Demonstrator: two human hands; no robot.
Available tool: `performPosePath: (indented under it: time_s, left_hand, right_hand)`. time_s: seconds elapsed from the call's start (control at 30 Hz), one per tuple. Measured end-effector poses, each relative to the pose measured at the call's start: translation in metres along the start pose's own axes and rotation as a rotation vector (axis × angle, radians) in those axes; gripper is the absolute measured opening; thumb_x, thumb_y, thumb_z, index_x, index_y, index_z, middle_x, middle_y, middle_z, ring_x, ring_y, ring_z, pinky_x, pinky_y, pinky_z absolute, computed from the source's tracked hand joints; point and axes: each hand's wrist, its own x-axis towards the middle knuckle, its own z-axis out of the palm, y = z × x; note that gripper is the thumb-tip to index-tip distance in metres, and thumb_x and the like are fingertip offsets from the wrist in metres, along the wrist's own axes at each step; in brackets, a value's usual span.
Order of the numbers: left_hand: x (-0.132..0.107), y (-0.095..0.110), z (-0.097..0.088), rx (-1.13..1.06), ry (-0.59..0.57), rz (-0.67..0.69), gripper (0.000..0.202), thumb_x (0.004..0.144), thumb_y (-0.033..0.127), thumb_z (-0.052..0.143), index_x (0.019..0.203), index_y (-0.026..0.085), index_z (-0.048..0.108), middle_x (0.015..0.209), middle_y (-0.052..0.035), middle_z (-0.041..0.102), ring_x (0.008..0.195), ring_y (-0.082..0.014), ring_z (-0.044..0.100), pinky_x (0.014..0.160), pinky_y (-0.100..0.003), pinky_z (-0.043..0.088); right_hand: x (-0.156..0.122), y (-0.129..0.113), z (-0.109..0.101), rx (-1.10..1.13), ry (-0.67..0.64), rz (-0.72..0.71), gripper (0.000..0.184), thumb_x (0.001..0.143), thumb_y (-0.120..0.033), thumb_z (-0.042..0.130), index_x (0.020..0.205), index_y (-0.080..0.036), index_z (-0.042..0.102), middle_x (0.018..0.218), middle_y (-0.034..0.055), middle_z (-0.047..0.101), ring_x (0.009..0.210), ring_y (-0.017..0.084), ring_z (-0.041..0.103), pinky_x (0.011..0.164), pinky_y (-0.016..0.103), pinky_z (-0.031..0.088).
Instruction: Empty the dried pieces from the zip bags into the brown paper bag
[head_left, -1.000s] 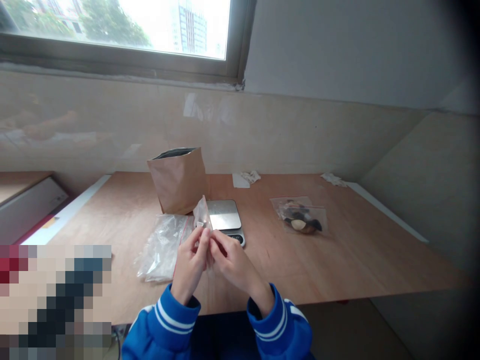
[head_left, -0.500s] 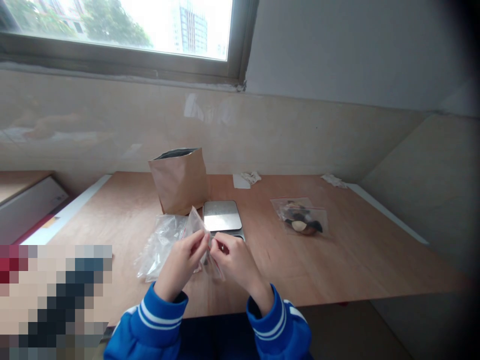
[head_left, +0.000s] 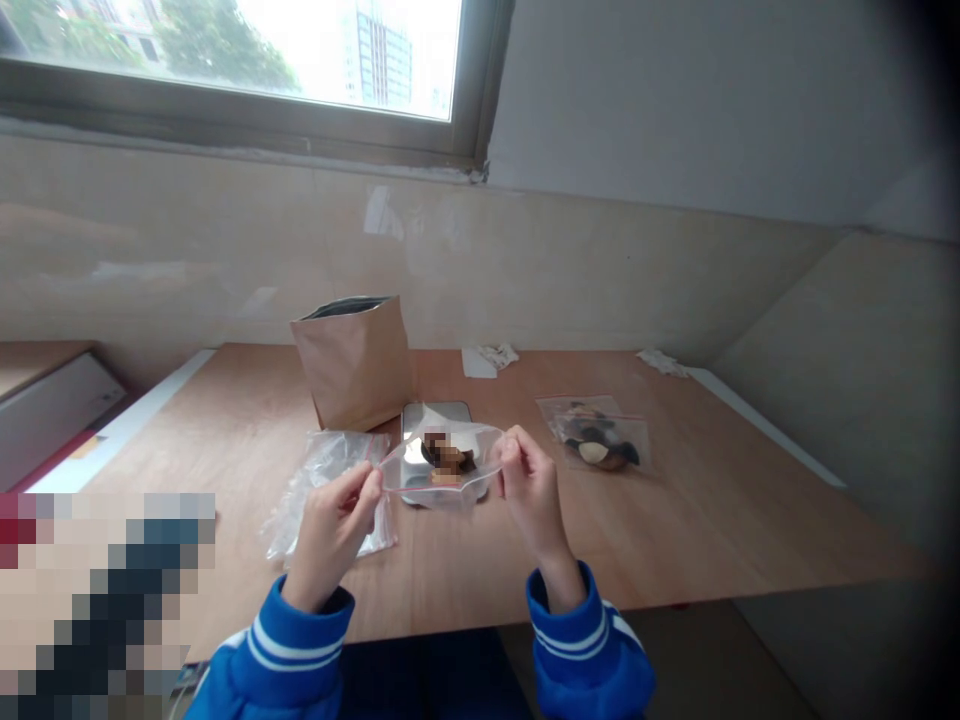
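Clear zip bag [head_left: 411, 475] in hand, you have it stretched sideways above the front of the scale [head_left: 459, 412], off the table [head_left: 675, 540]. Your left hand [head_left: 334, 525] pinches one end between thumb and fingers, and your right hand [head_left: 531, 488] pinches the other — both grips are together on the plastic. Dark and brown pieces show at the middle of the bag, partly blurred out. Its mouth looks parted rather than sealed, though the seam is too fine to be sure.

Judged from how things lie, you are partway along. Two filled bags [head_left: 632, 425] lie overlapping to your right, well apart from your hands, with dark and pale pieces inside. The bag you hold appears loaded but not set down. On your left, loose clear bags [head_left: 289, 525] lie flat and seem unused — just beside the brown pouch [head_left: 356, 370], which stands upright, top gaping, its contents hidden.
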Motion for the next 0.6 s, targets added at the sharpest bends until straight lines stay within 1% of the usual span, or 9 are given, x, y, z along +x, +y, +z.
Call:
performPosePath:
  time_s: [0.13, 0.2, 0.23, 0.3, 0.37, 0.43, 0.5, 0.57, 0.6]
  left_hand:
    - [0.000, -0.015, 0.018, -0.431, 0.023, -0.121, 0.051, 0.088, 0.055, 0.034, 0.052, 0.020, 0.044, 0.047, 0.0019, 0.042, 0.042, -0.0116, 0.042, 0.043, -0.025, 0.036]
    - [0.000, -0.023, 0.031, -0.585, 0.038, -0.234, 0.047, 0.087, 0.056, 0.038, 0.059, 0.020, 0.049, 0.053, 0.0013, 0.048, 0.047, -0.0130, 0.047, 0.042, -0.025, 0.038]
    - [0.000, -0.025, 0.038, -0.616, 0.050, -0.270, 0.041, 0.085, 0.054, 0.045, 0.066, 0.019, 0.055, 0.060, -0.0005, 0.056, 0.055, -0.0142, 0.054, 0.046, -0.025, 0.043]
    - [-0.002, -0.025, 0.050, -0.684, 0.059, -0.316, 0.034, 0.082, 0.050, 0.054, 0.086, 0.018, 0.064, 0.087, -0.0061, 0.068, 0.079, -0.0183, 0.064, 0.063, -0.028, 0.052]
    - [-0.005, -0.020, 0.059, -0.817, 0.023, -0.339, 0.044, 0.081, 0.053, 0.056, 0.108, 0.019, 0.063, 0.111, -0.0103, 0.067, 0.096, -0.0228, 0.064, 0.074, -0.034, 0.054]
    - [-0.006, -0.013, 0.064, -0.930, -0.050, -0.371, 0.057, 0.081, 0.061, 0.050, 0.117, 0.019, 0.059, 0.114, -0.0132, 0.066, 0.090, -0.0246, 0.065, 0.065, -0.035, 0.055]
    - [-0.006, -0.010, 0.064, -0.939, -0.103, -0.415, 0.066, 0.080, 0.070, 0.040, 0.118, 0.019, 0.059, 0.104, -0.0133, 0.069, 0.067, -0.0217, 0.064, 0.047, -0.032, 0.049]
    - [-0.004, -0.013, 0.060, -0.858, -0.065, -0.429, 0.069, 0.081, 0.073, 0.034, 0.115, 0.019, 0.060, 0.093, -0.0111, 0.070, 0.053, -0.0181, 0.059, 0.039, -0.029, 0.043]
    - [-0.002, -0.016, 0.057, -0.802, -0.008, -0.413, 0.069, 0.082, 0.072, 0.033, 0.113, 0.018, 0.061, 0.091, -0.0104, 0.070, 0.053, -0.0181, 0.059, 0.041, -0.030, 0.044]
  right_hand:
    - [-0.004, -0.016, 0.007, 0.179, -0.002, -0.012, 0.034, 0.094, -0.041, 0.031, 0.066, -0.023, 0.039, 0.056, -0.0041, 0.043, 0.045, 0.011, 0.039, 0.045, 0.023, 0.035]
    - [-0.006, -0.019, 0.011, 0.215, 0.050, -0.003, 0.031, 0.093, -0.038, 0.031, 0.066, -0.023, 0.037, 0.059, -0.0027, 0.045, 0.049, 0.012, 0.043, 0.048, 0.024, 0.039]
    - [-0.007, -0.019, 0.014, 0.238, 0.084, 0.013, 0.029, 0.092, -0.037, 0.031, 0.066, -0.023, 0.036, 0.059, -0.0025, 0.044, 0.051, 0.012, 0.044, 0.050, 0.024, 0.041]
    - [-0.010, -0.016, 0.022, 0.304, 0.121, 0.057, 0.028, 0.091, -0.038, 0.031, 0.067, -0.023, 0.034, 0.060, -0.0024, 0.042, 0.054, 0.013, 0.045, 0.053, 0.025, 0.043]
    - [-0.012, -0.011, 0.030, 0.365, 0.077, 0.100, 0.030, 0.092, -0.041, 0.030, 0.068, -0.023, 0.036, 0.062, -0.0018, 0.044, 0.057, 0.013, 0.047, 0.055, 0.026, 0.044]
    - [-0.013, -0.007, 0.037, 0.353, -0.048, 0.119, 0.033, 0.094, -0.043, 0.028, 0.072, -0.022, 0.041, 0.067, -0.0005, 0.048, 0.059, 0.014, 0.049, 0.054, 0.026, 0.044]
    - [-0.012, -0.005, 0.040, 0.247, -0.160, 0.076, 0.034, 0.095, -0.044, 0.031, 0.074, -0.021, 0.046, 0.072, 0.0011, 0.050, 0.065, 0.015, 0.052, 0.056, 0.026, 0.045]
    - [-0.010, -0.005, 0.039, 0.105, -0.164, -0.006, 0.030, 0.094, -0.043, 0.038, 0.078, -0.021, 0.050, 0.082, 0.0032, 0.052, 0.076, 0.016, 0.054, 0.065, 0.028, 0.048]
    - [-0.009, -0.005, 0.037, 0.052, -0.115, -0.044, 0.024, 0.092, -0.041, 0.043, 0.082, -0.021, 0.052, 0.088, 0.0042, 0.052, 0.081, 0.017, 0.054, 0.071, 0.029, 0.049]
